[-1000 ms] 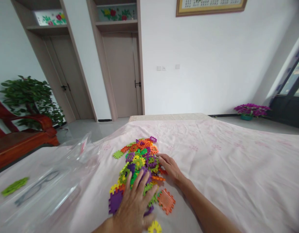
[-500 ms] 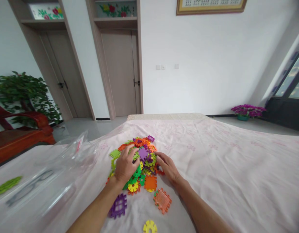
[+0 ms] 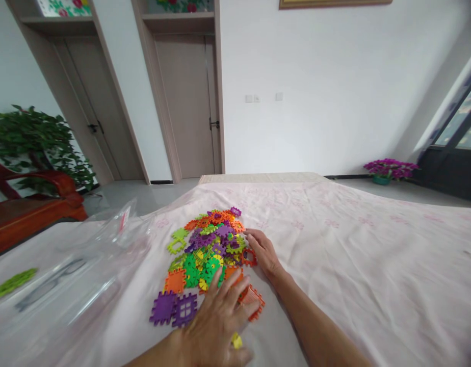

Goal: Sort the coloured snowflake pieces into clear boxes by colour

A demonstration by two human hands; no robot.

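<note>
A heap of colourful plastic interlocking building pieces lies on the cloth in front of me. My left hand is spread with its fingers apart over the near side of the heap, partly covering an orange square piece and a yellow notched disc. My right hand rests at the heap's right edge, beside a red-orange ring-shaped piece; its fingers are extended and hold nothing visible. Left of my left hand lie a solid purple square and a purple window-shaped piece.
A clear plastic bag lies at the left, with a green piece beside or under it. The pink-white floral cloth covers the surface. Beyond stand a red wooden chair, a plant and doors.
My left hand has moved from the heap's left side toward me, uncovering purple, green and orange pieces. My right hand stays at the heap's right edge. The view has tilted slightly down.
</note>
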